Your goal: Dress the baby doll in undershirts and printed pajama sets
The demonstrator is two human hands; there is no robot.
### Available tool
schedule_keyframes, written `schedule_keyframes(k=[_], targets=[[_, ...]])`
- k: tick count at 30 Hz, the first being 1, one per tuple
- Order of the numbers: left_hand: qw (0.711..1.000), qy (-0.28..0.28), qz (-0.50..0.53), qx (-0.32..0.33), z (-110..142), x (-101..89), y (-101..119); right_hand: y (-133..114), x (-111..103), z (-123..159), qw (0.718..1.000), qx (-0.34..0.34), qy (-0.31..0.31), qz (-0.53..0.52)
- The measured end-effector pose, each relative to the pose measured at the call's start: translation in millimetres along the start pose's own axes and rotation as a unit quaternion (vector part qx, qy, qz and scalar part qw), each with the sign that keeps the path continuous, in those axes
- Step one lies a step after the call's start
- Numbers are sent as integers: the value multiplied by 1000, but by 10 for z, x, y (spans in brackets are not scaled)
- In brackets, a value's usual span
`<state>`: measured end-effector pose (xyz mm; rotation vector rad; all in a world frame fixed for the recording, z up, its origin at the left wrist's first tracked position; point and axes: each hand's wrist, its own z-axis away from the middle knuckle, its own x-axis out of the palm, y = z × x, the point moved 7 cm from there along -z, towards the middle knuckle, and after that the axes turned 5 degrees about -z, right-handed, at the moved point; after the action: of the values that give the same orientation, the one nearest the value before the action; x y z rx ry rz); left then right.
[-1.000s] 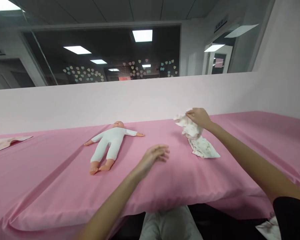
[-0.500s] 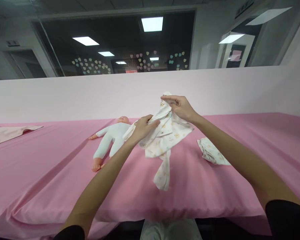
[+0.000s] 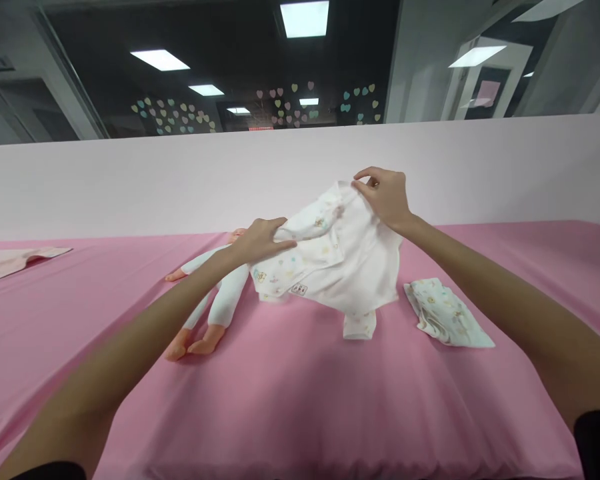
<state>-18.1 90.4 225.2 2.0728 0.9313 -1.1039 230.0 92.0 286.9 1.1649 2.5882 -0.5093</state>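
Observation:
A small white baby shirt (image 3: 365, 260) with a pastel print hangs spread between my hands above the pink bedding. My left hand (image 3: 263, 240) grips its left part, thumb in front. With thumb and forefinger my right hand (image 3: 384, 193) pinches the top edge, higher up and to the right. One cuffed sleeve dangles below the shirt. Behind my left hand and forearm lies a baby doll (image 3: 227, 303) in a pale suit, its head and trunk mostly covered from sight. Near my right forearm rests a folded printed cloth (image 3: 447, 313).
Pink bedding (image 3: 300, 407) covers the surface up to a low white wall (image 3: 180, 187), with a dark window (image 3: 230, 60) above it. At the far left lies a pale pink cloth (image 3: 15, 263).
My hands have moved apart, the right one up and rightward, the left one leftward. The shirt, bunched before, is now spread wider with its plain white side showing. The view has tilted down slightly.

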Motion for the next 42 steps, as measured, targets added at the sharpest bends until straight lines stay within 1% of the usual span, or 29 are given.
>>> schedule_keyframes(k=[2,4,5,6,7,8,9,10,11,12,13,16,19,22,23,24,25,26,28,29,30,31,32,34,35,36,38,40,42], targets=[[999,-10,26,-17,-45,25,-131,103,13,0,997,-21,12,73],[994,2,102,-31,-95,18,-192,30,89,84,990,-71,5,124],[987,7,152,-43,-122,20,-197,-95,160,168,984,-115,-7,138],[977,5,203,-60,-148,37,-184,-279,258,287,973,-178,-28,143],[965,-2,250,-81,-173,67,-154,-507,372,442,956,-254,-54,140],[952,-11,289,-102,-195,105,-108,-770,492,642,923,-352,-79,131],[941,-22,316,-119,-213,146,-46,-1021,622,877,875,-456,-115,118],[933,-37,335,-130,-226,189,28,-1225,730,1104,822,-542,-140,104],[927,-52,345,-135,-233,230,105,-1362,831,1266,784,-591,-159,105],[925,-65,349,-138,-233,262,174,-1449,917,1354,768,-609,-162,115],[923,-78,350,-141,-225,290,228,-1500,991,1399,760,-616,-161,129],[910,-114,371,-148,-169,332,304,-1489,1139,1342,778,-581,-165,174],[889,-130,417,-138,-127,290,306,-1421,1208,1232,801,-524,-214,193],[880,-123,441,-127,-118,239,285,-1407,1236,1138,818,-467,-267,206],[879,-110,445,-130,-113,237,265,-1411,1235,1104,821,-452,-279,209],[879,-80,448,-140,-104,240,224,-1412,1225,1060,826,-437,-287,209],[879,-30,449,-157,-82,243,157,-1406,1204,1000,835,-421,-289,206],[875,38,448,-181,-36,250,66,-1385,1174,921,848,-398,-286,203],[849,191,435,-234,145,302,-141,-1284,1092,720,881,-330,-270,205],[833,240,428,-256,253,376,-222,-1210,1044,613,897,-289,-261,210],[823,263,423,-273,349,477,-279,-1133,995,513,910,-251,-251,212],[820,258,422,-288,422,598,-310,-1063,944,425,922,-217,-240,212],[822,235,428,-294,469,718,-310,-1003,892,349,932,-188,-226,210],[828,166,454,-284,502,906,-224,-926,798,243,948,-146,-197,202],[830,134,467,-273,496,956,-149,-908,760,212,954,-131,-183,199],[832,111,477,-261,480,973,-69,-902,730,193,958,-120,-172,196],[836,89,484,-243,421,939,78,-913,700,185,961,-109,-160,196],[840,87,485,-227,337,872,185,-942,698,195,960,-108,-161,199],[844,87,486,-209,246,833,241,-963,696,198,959,-110,-165,201]])
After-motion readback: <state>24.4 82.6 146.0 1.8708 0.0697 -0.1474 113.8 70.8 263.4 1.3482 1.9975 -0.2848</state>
